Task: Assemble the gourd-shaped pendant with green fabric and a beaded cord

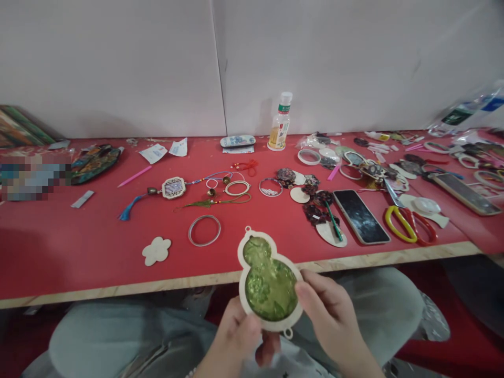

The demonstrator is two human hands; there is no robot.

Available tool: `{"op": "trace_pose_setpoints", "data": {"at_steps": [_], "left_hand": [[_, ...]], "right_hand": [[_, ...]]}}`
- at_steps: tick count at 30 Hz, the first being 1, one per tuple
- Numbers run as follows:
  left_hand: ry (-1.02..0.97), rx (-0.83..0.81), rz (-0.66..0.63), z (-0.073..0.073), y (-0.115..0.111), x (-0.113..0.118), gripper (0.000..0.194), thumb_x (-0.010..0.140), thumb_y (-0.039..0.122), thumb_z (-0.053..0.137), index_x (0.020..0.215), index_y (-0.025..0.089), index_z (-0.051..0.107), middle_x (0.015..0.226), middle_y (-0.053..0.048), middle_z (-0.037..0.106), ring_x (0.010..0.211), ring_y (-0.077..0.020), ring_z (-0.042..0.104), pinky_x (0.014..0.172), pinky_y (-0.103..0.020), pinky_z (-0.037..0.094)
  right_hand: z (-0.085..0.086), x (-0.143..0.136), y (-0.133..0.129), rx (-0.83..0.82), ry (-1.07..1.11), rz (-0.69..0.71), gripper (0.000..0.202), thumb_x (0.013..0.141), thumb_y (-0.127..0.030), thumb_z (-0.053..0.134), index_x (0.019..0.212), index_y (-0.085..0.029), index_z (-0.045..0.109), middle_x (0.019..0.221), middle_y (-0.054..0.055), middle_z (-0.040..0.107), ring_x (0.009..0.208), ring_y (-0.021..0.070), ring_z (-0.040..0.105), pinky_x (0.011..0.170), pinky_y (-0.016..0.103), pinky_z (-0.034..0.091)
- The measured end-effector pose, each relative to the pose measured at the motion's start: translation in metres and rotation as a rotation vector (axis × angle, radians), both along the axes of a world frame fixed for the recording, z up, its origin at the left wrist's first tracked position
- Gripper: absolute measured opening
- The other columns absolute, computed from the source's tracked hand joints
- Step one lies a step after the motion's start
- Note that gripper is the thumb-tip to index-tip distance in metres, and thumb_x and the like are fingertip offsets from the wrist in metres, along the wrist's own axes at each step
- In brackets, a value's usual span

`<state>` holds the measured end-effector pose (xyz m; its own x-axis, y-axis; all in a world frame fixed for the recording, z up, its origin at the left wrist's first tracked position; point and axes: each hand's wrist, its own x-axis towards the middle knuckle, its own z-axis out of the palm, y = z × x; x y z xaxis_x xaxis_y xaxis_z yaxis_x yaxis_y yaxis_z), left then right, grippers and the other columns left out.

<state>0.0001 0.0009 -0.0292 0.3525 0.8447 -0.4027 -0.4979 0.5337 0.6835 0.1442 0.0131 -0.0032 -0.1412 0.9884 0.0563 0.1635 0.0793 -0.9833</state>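
A gourd-shaped ornament (271,283) with a pale frame and shiny green fabric filling is held over my lap, just in front of the table edge. My left hand (240,333) grips its lower left rim, thumb on top and fingers underneath. Against the right rim, my right hand (328,310) has its thumb pressed on the frame with fingers behind. Nearest on the table lie a clear ring (204,230) and a pale flower-shaped piece (156,251). Behind them are an octagonal pendant (174,187) with a blue tassel and a pale oval frame (237,188).
The red table (98,239) holds a phone (361,216), scissors (409,223) with yellow and red handles, dark fabric flowers (315,212), a pink pen (134,176) and a bottle (279,123) near the wall. More craft pieces crowd the right side.
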Motion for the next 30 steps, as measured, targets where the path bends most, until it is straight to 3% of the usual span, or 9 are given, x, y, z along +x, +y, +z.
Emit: {"op": "trace_pose_setpoints", "data": {"at_steps": [4,8,12,17,24,30], "left_hand": [[0.016,0.028,-0.077,-0.005,0.001,0.007,0.057,0.073,0.055,0.052,0.034,0.013,0.045,0.029,0.003,0.034,0.028,-0.0042,0.030,0.031,-0.018,0.016],[-0.149,-0.013,-0.048,-0.001,0.005,0.011,0.058,0.077,0.048,0.050,0.031,0.016,0.035,0.023,0.008,0.020,0.022,-0.0028,0.020,0.029,-0.018,0.014],[-0.192,-0.080,-0.063,0.003,0.006,0.011,0.055,0.074,0.047,0.054,0.033,0.017,0.034,0.022,0.008,0.023,0.020,-0.0016,0.017,0.026,-0.016,0.015],[-0.169,-0.132,-0.089,0.003,0.004,0.009,0.052,0.071,0.051,0.056,0.038,0.018,0.034,0.021,0.009,0.026,0.018,-0.0013,0.016,0.024,-0.015,0.016],[-0.087,-0.085,-0.093,-0.003,0.005,0.013,0.053,0.070,0.058,0.053,0.039,0.016,0.040,0.020,0.009,0.027,0.017,-0.0010,0.016,0.024,-0.015,0.015],[0.002,-0.006,-0.113,-0.009,0.004,0.013,0.063,0.069,0.070,0.040,0.044,0.013,0.050,0.026,0.006,0.032,0.021,-0.0029,0.024,0.025,-0.017,0.015]], "right_hand": [[-0.010,-0.003,0.006,-0.243,0.195,-0.087,0.038,0.084,-0.040,0.043,0.055,-0.019,0.031,0.051,-0.006,0.027,0.045,0.0069,0.022,0.041,0.020,0.020],[-0.019,-0.005,0.005,-0.322,0.278,-0.086,0.047,0.083,-0.048,0.042,0.048,-0.019,0.030,0.045,-0.006,0.026,0.042,0.0066,0.022,0.041,0.022,0.018],[-0.021,-0.007,0.002,-0.312,0.303,0.022,0.058,0.085,-0.056,0.025,0.042,-0.018,0.032,0.039,-0.005,0.028,0.039,0.0072,0.026,0.041,0.024,0.017],[-0.016,-0.009,0.002,-0.397,0.325,0.198,0.057,0.081,-0.052,0.042,0.037,-0.018,0.031,0.035,-0.007,0.026,0.034,0.0037,0.021,0.038,0.023,0.014],[-0.020,-0.013,0.005,-0.599,0.515,0.042,0.059,0.073,-0.053,0.051,0.029,-0.019,0.030,0.026,-0.008,0.021,0.027,0.0018,0.018,0.034,0.022,0.008],[-0.023,-0.018,0.006,-0.687,0.620,0.002,0.059,0.065,-0.056,0.058,0.031,-0.019,0.028,0.027,-0.010,0.019,0.026,0.0005,0.014,0.033,0.020,0.005]]}}
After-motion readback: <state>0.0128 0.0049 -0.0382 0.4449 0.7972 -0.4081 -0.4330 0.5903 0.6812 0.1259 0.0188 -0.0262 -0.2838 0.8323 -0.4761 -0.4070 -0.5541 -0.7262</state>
